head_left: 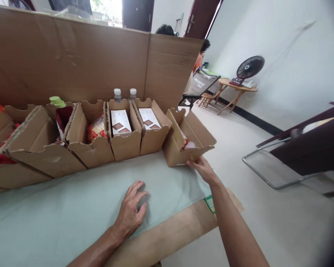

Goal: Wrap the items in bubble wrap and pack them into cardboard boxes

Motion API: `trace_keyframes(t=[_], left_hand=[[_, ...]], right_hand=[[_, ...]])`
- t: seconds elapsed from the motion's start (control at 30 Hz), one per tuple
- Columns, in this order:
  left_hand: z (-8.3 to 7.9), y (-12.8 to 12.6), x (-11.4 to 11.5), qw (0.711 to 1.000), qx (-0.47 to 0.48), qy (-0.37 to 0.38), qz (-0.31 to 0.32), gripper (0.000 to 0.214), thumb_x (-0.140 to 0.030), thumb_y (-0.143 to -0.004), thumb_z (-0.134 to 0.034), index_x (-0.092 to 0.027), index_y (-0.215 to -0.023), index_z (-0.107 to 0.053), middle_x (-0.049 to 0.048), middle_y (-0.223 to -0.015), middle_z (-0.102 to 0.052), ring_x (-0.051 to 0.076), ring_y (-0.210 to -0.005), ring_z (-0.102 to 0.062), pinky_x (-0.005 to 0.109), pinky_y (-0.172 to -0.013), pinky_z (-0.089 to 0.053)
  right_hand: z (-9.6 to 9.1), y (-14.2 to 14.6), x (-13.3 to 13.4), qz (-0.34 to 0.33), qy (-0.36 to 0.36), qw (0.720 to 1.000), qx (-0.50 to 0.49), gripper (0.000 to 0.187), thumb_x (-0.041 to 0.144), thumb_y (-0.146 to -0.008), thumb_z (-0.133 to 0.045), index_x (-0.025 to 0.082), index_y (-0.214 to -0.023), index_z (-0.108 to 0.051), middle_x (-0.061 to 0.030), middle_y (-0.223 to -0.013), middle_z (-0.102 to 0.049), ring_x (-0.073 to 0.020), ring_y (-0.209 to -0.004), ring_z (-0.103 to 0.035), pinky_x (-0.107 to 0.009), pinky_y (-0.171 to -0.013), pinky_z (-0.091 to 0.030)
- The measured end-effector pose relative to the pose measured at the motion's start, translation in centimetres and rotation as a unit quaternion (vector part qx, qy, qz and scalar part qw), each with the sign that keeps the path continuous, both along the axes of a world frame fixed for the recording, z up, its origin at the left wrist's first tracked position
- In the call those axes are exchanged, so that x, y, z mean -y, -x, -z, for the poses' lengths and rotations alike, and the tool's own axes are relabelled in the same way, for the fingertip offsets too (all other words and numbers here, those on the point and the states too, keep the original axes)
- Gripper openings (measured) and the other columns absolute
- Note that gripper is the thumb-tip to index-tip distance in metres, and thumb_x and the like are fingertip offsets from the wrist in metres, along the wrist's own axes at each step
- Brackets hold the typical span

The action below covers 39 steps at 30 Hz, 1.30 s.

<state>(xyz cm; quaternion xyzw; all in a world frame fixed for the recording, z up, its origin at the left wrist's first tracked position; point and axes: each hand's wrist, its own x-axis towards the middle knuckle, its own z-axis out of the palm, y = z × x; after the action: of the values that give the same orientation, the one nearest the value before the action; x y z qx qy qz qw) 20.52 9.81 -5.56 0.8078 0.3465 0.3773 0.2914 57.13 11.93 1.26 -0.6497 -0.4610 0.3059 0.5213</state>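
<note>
My right hand (202,167) grips the lower front edge of an open-topped cardboard box (176,154) at the right end of the row. That box sits at an angle to its neighbours, and inside it shows a red and clear plastic packet (188,144); some of the fingers are hidden beneath the box. Resting on the pale green cloth (167,193), my left hand (132,205) is empty with its fingers apart. The nearest other box (153,142) holds a white carton (149,118) with brown squares.
More cardboard boxes (91,154) run leftward, holding a similar white carton (121,120) and a clear-and-red packet (97,129). Two white-capped bottles (117,94) stand behind. A tall cardboard panel (100,63) backs the row. Beyond are a fan (250,67), a folding chair (202,83) and a seated person.
</note>
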Motion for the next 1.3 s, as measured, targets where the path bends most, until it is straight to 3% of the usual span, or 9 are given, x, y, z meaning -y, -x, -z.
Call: trace_keyframes(t=[0.17, 0.3, 0.5, 0.6, 0.77, 0.93, 1.07, 1.2, 1.3], left_hand=[[0.0, -0.3, 0.2, 1.0, -0.002, -0.013, -0.006, 0.039, -0.005, -0.083, -0.053, -0.022, -0.113, -0.072, 0.0148, -0.142, -0.067, 0.034, -0.14, -0.058, 0.061, -0.11, -0.055], [-0.2, -0.5, 0.2, 1.0, -0.012, -0.018, -0.004, 0.038, -0.006, -0.083, -0.053, -0.021, -0.112, -0.072, 0.0166, -0.142, -0.067, 0.035, -0.14, -0.058, 0.062, -0.108, -0.057], [-0.2, -0.6, 0.4, 1.0, -0.013, 0.003, -0.015, 0.041, -0.006, -0.081, -0.053, -0.021, -0.113, -0.074, 0.0171, -0.143, -0.066, 0.036, -0.14, -0.058, 0.062, -0.109, -0.056], [-0.1, -0.8, 0.4, 1.0, -0.012, 0.013, -0.014, 0.041, -0.006, -0.081, -0.053, -0.021, -0.112, -0.075, 0.0169, -0.144, -0.066, 0.036, -0.141, -0.057, 0.062, -0.11, -0.055], [-0.1, -0.7, 0.2, 1.0, -0.002, 0.023, -0.014, 0.038, -0.006, -0.081, -0.054, -0.02, -0.11, -0.075, 0.0177, -0.142, -0.067, 0.037, -0.141, -0.057, 0.063, -0.112, -0.053], [-0.4, -0.3, -0.4, 0.997, 0.035, 0.059, -0.033, 0.043, -0.011, -0.084, -0.056, -0.018, -0.125, -0.068, 0.0182, -0.142, -0.065, 0.034, -0.136, -0.061, 0.058, -0.113, -0.053], [-1.3, 0.4, -1.3, 0.984, 0.114, 0.076, -0.11, 0.056, -0.023, -0.092, -0.058, -0.018, -0.147, -0.05, 0.0203, -0.157, -0.051, 0.034, -0.146, -0.051, 0.059, -0.12, -0.044], [-2.6, 1.2, -1.8, 0.97, 0.176, 0.063, -0.156, 0.069, -0.03, -0.092, -0.062, -0.02, -0.156, -0.038, 0.0193, -0.163, -0.041, 0.035, -0.154, -0.04, 0.061, -0.126, -0.033], [-4.0, 1.5, -1.2, 0.97, 0.184, 0.089, -0.13, 0.078, -0.03, -0.09, -0.064, -0.02, -0.16, -0.033, 0.0193, -0.166, -0.037, 0.037, -0.155, -0.037, 0.063, -0.128, -0.028]], right_hand=[[-1.5, -1.6, -6.6, -0.044, 0.002, 0.999, -0.001, 0.058, 0.042, -0.056, -0.092, 0.02, -0.107, -0.074, -0.0094, -0.114, -0.08, -0.03, -0.109, -0.071, -0.047, -0.102, -0.055], [-1.5, -0.9, -9.8, -0.054, -0.006, 0.999, 0.005, 0.049, 0.036, -0.068, -0.083, 0.018, -0.112, -0.073, -0.0072, -0.116, -0.08, -0.0233, -0.109, -0.072, -0.039, -0.099, -0.055], [-1.8, 1.5, -7.4, 0.068, -0.044, 0.995, 0.062, 0.031, 0.041, -0.074, -0.079, 0.021, -0.096, -0.073, -0.009, -0.096, -0.08, -0.0292, -0.094, -0.073, -0.048, -0.093, -0.056], [-3.5, 4.6, -5.1, 0.131, -0.099, 0.979, 0.123, 0.029, 0.047, -0.088, -0.067, 0.026, -0.106, -0.073, -0.0057, -0.087, -0.076, -0.0271, -0.083, -0.071, -0.049, -0.091, -0.056], [-7.9, 11.7, -7.4, -0.017, -0.099, 0.957, 0.274, 0.056, 0.032, -0.085, -0.07, 0.031, -0.141, -0.064, 0.003, -0.08, -0.074, -0.0194, -0.067, -0.065, -0.036, -0.079, -0.055], [-9.5, 14.5, -9.8, -0.026, -0.039, 0.936, 0.349, 0.02, 0.02, -0.083, -0.063, 0.026, -0.096, -0.076, -0.0021, -0.075, -0.076, -0.0252, -0.074, -0.069, -0.037, -0.079, -0.051], [-9.5, 14.7, -3.4, -0.018, -0.061, 0.935, 0.349, 0.016, 0.026, -0.085, -0.057, 0.026, -0.088, -0.073, -0.0031, -0.076, -0.077, -0.0259, -0.072, -0.071, -0.038, -0.074, -0.052], [-9.2, 13.0, 8.5, 0.001, -0.078, 0.937, 0.341, 0.018, 0.031, -0.079, -0.059, 0.034, -0.088, -0.074, -0.0029, -0.087, -0.081, -0.0331, -0.079, -0.076, -0.046, -0.071, -0.059], [-7.3, 10.4, 17.9, 0.069, -0.066, 0.946, 0.311, 0.019, 0.037, -0.078, -0.068, 0.042, -0.093, -0.078, -0.0025, -0.089, -0.08, -0.0353, -0.082, -0.077, -0.048, -0.071, -0.063]])
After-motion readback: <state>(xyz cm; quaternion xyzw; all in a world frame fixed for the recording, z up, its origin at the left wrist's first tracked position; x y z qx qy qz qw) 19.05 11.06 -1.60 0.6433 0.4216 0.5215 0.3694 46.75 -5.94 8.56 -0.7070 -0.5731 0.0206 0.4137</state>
